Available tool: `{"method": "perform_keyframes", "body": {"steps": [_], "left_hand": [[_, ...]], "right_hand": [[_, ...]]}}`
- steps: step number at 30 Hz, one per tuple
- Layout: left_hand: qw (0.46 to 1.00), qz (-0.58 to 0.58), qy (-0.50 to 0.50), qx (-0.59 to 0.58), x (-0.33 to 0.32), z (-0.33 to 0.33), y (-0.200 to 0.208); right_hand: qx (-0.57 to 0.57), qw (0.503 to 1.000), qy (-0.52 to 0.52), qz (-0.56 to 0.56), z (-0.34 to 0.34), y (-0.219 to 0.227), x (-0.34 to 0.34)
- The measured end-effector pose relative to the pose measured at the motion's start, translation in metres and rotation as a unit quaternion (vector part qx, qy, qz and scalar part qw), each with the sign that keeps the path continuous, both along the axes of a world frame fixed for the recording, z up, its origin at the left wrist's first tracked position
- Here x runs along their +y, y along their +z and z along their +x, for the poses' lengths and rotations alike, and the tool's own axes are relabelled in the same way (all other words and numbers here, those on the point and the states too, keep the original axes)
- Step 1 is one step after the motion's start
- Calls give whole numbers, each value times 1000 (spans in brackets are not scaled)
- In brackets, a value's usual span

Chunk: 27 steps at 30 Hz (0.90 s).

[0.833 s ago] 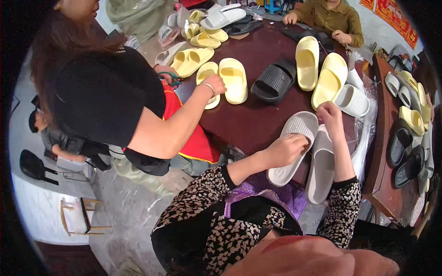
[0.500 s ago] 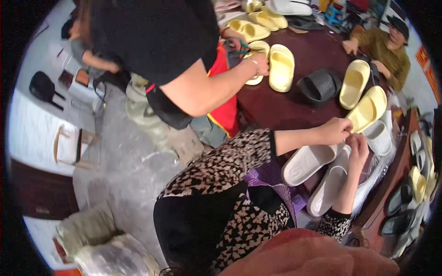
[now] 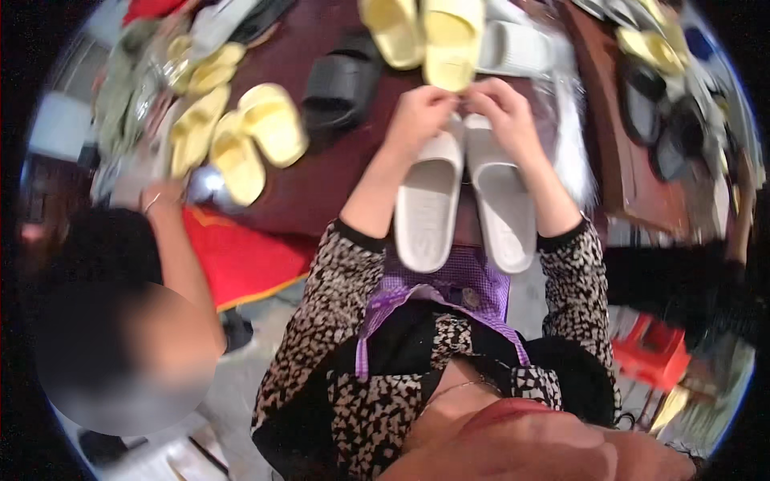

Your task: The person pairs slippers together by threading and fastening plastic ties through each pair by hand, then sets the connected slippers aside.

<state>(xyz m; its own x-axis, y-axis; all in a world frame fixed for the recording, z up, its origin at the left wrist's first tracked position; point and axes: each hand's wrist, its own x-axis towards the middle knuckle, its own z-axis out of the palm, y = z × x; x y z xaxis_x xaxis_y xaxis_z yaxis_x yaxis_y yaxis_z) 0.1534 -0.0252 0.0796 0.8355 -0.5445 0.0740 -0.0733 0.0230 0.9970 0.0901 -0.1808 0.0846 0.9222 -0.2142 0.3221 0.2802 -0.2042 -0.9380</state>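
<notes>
My left hand (image 3: 421, 119) and my right hand (image 3: 505, 116) meet at the table's edge, thumbs and fingers pinched together. What they pinch is too small to make out. Under my wrists lie two pale grey slide sandals, the left slide (image 3: 429, 212) and the right slide (image 3: 504, 210), side by side with open heels toward me. My fingers cover part of their front ends. Just beyond my fingertips is a yellow slide (image 3: 455, 40), with a second yellow slide (image 3: 393, 34) to its left.
On the dark red table (image 3: 321, 180) lie a black slide (image 3: 341, 88), a white slide (image 3: 516, 50) and several yellow slides (image 3: 273, 124). Clear plastic (image 3: 571, 136) runs along the right. At left a co-worker's arm (image 3: 184, 248) reaches beside red cloth (image 3: 249, 256). More footwear fills a rack (image 3: 634, 160).
The whole view has swung round, so the table now lies straight ahead and the co-worker sits lower left. My hands stay pinched together above the pale grey slides.
</notes>
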Motion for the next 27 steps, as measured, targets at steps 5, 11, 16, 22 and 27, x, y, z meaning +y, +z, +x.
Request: {"method": "perform_keyframes", "body": {"steps": [5, 11, 16, 22, 27], "left_hand": [[990, -95, -9, 99, -2, -8, -7], [976, -161, 2, 146, 6, -15, -11], [971, -182, 13, 151, 8, -16, -8], [974, -178, 23, 140, 6, -16, -4], [978, -160, 24, 132, 7, -16, -2]], "right_hand": [[12, 999, -30, 14, -16, 0, 0], [50, 996, -49, -55, -28, 2, 15], [16, 989, -54, -138, -26, 0, 19], [-5, 978, -58, -199, -22, 0, 21], [-3, 978, -70, -199, -23, 3, 21]]}}
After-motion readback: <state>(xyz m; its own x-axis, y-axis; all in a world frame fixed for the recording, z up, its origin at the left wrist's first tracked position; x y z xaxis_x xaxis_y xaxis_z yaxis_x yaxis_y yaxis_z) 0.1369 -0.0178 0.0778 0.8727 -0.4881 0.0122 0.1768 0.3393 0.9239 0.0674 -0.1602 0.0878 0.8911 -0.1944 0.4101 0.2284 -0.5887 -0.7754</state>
